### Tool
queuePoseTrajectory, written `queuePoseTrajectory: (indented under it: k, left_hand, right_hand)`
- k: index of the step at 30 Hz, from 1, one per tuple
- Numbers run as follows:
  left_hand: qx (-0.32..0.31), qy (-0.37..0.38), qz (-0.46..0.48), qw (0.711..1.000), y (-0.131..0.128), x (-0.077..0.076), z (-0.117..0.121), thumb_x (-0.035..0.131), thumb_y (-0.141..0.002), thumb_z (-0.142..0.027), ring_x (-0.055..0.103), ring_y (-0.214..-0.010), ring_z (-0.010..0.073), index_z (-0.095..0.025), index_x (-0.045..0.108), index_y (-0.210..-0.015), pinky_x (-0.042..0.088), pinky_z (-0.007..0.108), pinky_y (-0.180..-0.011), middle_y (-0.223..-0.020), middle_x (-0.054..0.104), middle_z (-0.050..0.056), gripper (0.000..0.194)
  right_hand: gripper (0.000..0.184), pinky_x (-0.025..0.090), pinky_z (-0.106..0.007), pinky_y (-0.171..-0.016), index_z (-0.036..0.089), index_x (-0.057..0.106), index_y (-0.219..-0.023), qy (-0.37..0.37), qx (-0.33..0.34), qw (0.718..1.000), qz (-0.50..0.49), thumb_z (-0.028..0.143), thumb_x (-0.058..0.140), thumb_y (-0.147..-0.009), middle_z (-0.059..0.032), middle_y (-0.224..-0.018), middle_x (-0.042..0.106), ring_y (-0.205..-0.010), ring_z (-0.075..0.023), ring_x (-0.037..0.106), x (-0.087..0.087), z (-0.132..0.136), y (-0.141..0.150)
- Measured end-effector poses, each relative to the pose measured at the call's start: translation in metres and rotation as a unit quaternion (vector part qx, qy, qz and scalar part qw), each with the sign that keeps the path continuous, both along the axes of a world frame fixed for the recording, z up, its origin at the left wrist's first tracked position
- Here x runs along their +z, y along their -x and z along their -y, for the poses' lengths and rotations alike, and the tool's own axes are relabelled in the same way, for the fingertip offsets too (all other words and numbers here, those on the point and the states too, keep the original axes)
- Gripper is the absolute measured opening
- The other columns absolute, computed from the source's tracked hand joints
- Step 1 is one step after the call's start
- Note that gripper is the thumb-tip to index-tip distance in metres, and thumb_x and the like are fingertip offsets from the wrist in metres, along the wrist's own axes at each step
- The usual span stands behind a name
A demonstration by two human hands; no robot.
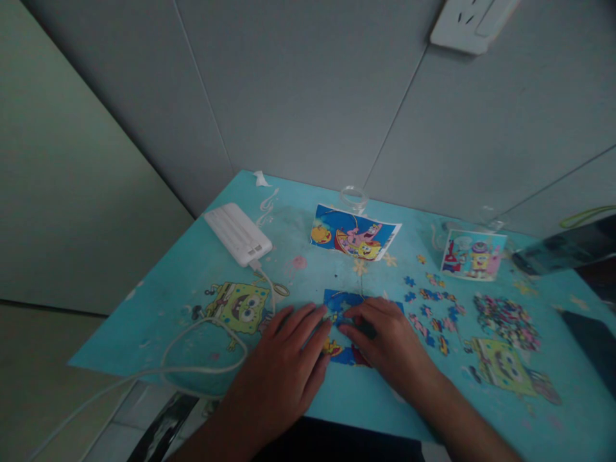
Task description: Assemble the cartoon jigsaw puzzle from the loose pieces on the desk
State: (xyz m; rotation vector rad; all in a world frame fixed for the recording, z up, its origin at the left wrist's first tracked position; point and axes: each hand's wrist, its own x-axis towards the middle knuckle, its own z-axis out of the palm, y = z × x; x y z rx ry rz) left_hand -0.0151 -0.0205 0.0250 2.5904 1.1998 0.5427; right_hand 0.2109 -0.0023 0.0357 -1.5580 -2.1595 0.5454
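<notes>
A partly assembled blue jigsaw puzzle lies on the table beneath my hands, which hide much of it. My left hand rests palm down with fingers stretched out, fingertips on the puzzle's left side. From the right, my right hand reaches over it, thumb and index finger closed around a small blue puzzle piece at the puzzle's surface; the piece is mostly hidden. Several loose puzzle pieces are scattered to the right. Farther right sits a dense pile of mixed pieces.
Behind the puzzle stands a cartoon picture card, with a smaller card to its right. A white power bank and its cable occupy the left. A dark phone-like slab and a dark bottle-like object are at right.
</notes>
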Motion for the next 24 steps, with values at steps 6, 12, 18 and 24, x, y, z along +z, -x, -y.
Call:
queuePoseTrajectory:
  k: [6,12,18,24]
  left_hand:
    - [0.0,0.0,-0.008,1.0,0.0001,-0.0008,-0.0002,0.048,-0.103,-0.032,0.045,-0.14,0.0265,-0.022,0.054,-0.14,0.038,0.052,-0.116,-0.15,0.053,0.006,0.039]
    - [-0.001,-0.002,-0.006,1.0,0.0,0.0001,0.0002,0.048,-0.103,-0.032,0.046,-0.139,0.0261,-0.022,0.056,-0.138,0.039,0.052,-0.115,-0.149,0.053,0.005,0.037]
    - [0.002,0.002,-0.008,1.0,0.001,0.0,0.0011,0.048,-0.103,-0.032,0.044,-0.14,0.0267,-0.022,0.055,-0.139,0.038,0.053,-0.116,-0.15,0.052,0.005,0.038]
    - [0.001,0.0,-0.009,1.0,0.0007,-0.0002,0.0003,0.047,-0.103,-0.032,0.045,-0.14,0.0266,-0.022,0.055,-0.139,0.038,0.053,-0.115,-0.15,0.052,0.005,0.038]
  right_hand:
    - [0.011,0.043,-0.037,-0.079,0.023,0.069,-0.083,0.005,-0.009,1.0,0.002,0.029,0.076,-0.089,-0.0006,-0.081,0.068,-0.08,-0.0209,0.062,-0.0014,-0.0003,-0.0012]
    - [0.015,0.042,-0.038,-0.079,0.023,0.068,-0.078,-0.008,-0.039,0.999,0.02,0.03,0.074,-0.091,-0.0005,-0.079,0.068,-0.079,-0.0216,0.062,-0.001,0.0005,-0.0003]
    - [0.015,0.042,-0.038,-0.078,0.023,0.069,-0.081,-0.015,-0.042,0.998,0.035,0.031,0.071,-0.093,-0.0009,-0.08,0.069,-0.079,-0.0215,0.063,-0.0017,0.0004,0.0002]
    - [0.012,0.045,-0.037,-0.081,0.024,0.072,-0.094,-0.024,-0.05,0.997,0.047,0.027,0.061,-0.099,-0.0031,-0.088,0.07,-0.085,-0.0222,0.064,-0.0023,-0.0017,-0.0041]
